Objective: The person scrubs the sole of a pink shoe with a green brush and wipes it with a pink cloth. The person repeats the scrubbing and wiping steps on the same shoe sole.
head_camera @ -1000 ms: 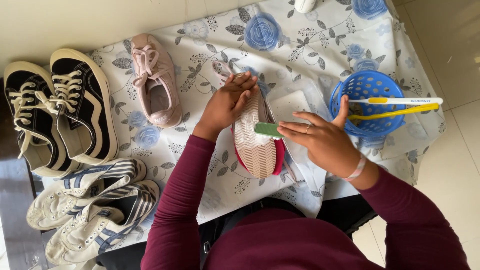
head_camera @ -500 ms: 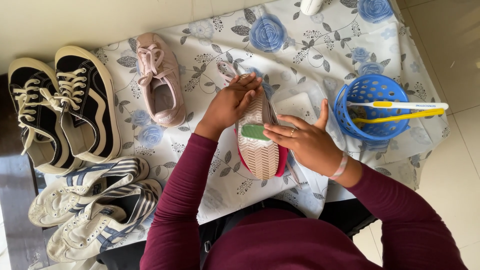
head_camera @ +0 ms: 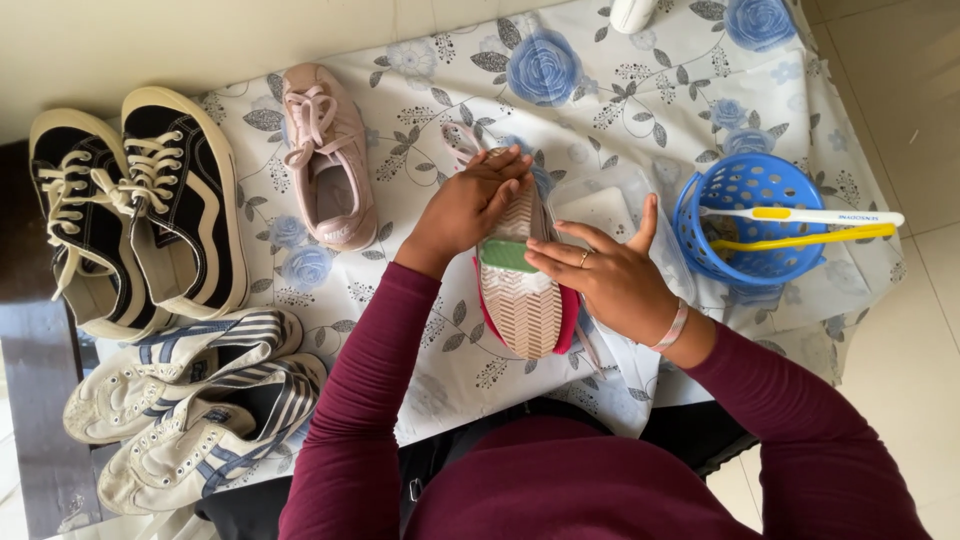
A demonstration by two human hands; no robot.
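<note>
Here, hands (head_camera: 545,240) on upturned shoe (head_camera: 520,300)

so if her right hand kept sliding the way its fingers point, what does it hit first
The right hand points left across the upturned shoe sole. Straight on, it would most likely meet the left hand steadying that shoe, though their relative heights are hard to judge.

A pink shoe (head_camera: 520,300) lies sole-up on the flowered cloth, a green pad (head_camera: 508,256) pressed flat across its sole.
</note>
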